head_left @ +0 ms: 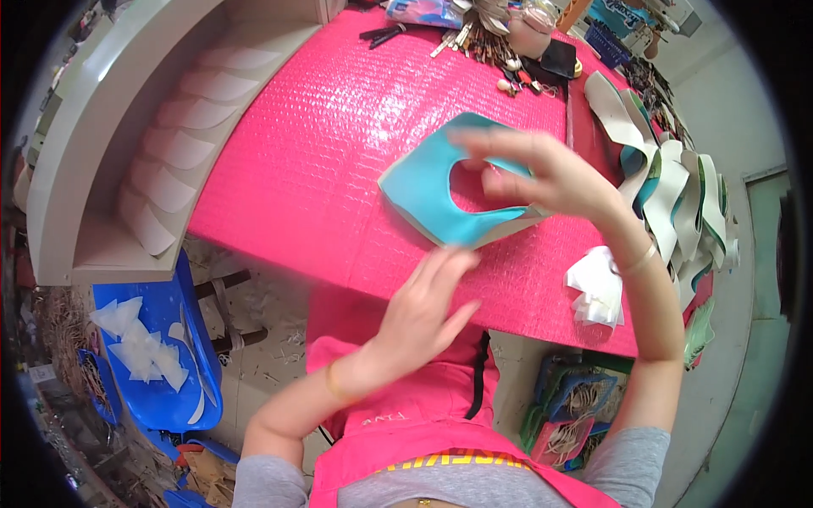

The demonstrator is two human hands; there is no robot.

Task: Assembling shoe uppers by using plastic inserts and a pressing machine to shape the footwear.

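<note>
A teal sheet piece (428, 182) with a pale underside lies on the pink table, curved around a rounded cut-out. My left hand (423, 309) is at its near edge, fingertips by the rim and thumb held apart. Above the far right part of the piece is my right hand (550, 173), somewhat blurred, with fingers stretched out and thumb apart. Whether its fingertips touch the sheet I cannot tell. Neither hand grips anything visible.
Right of the piece lies a stack of white pieces (595, 284). Wavy white-and-green sheets (669, 203) hang along the right edge. Brushes and tools (487, 42) crowd the far side. Pale curved pieces line a white shelf (59, 229) at left; below is a blue tray (157, 406).
</note>
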